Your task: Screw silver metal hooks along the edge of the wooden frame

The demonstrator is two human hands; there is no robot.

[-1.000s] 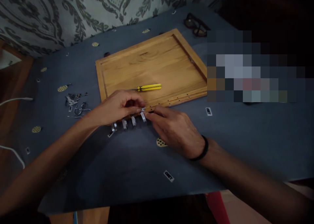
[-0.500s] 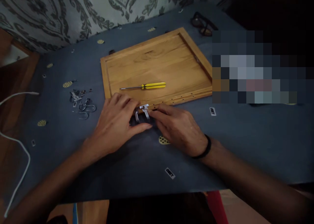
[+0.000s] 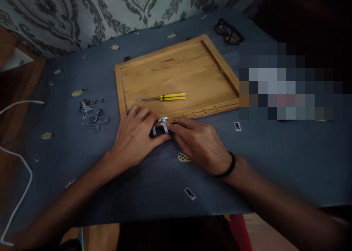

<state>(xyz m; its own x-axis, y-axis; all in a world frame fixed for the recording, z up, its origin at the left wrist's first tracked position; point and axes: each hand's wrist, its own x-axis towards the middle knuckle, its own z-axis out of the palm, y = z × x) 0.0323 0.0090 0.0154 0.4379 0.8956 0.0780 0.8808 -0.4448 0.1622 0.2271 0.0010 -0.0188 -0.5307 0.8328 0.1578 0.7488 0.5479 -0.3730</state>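
One wall [image 3: 154, 1] with a pale, dark-leafed pattern stands behind one table. Its dark blue cloth [image 3: 214, 192] bears scattered yellow spotted prints and small white labels; the room is dim, and a patch on the right is pixelated past reading. One framed wooden board [image 3: 170, 71] lies flat on the cloth, with a row of at least five small holes along its near edge.

Two bare hands work at that edge. The left hand [image 3: 136, 135] arches over the board's near left part, thumb spread from fingers around two metal hooks; I cannot tell whether it grips them. The right hand [image 3: 203, 144], with one black band [image 3: 229, 166] at the wrist, has its fingers bent and tips against the right hook [image 3: 165, 127]; whether they pinch it I cannot tell. Both hooks sit at the board's near edge, between the hands.

One white cable [image 3: 24, 159] curves at far left. One yellow-handled screwdriver [image 3: 173, 96] lies on the board; one pair of glasses [image 3: 228, 32] rests beyond its far right corner. Left of the board lies a cluster of small metal parts [image 3: 87, 107], too small to count.
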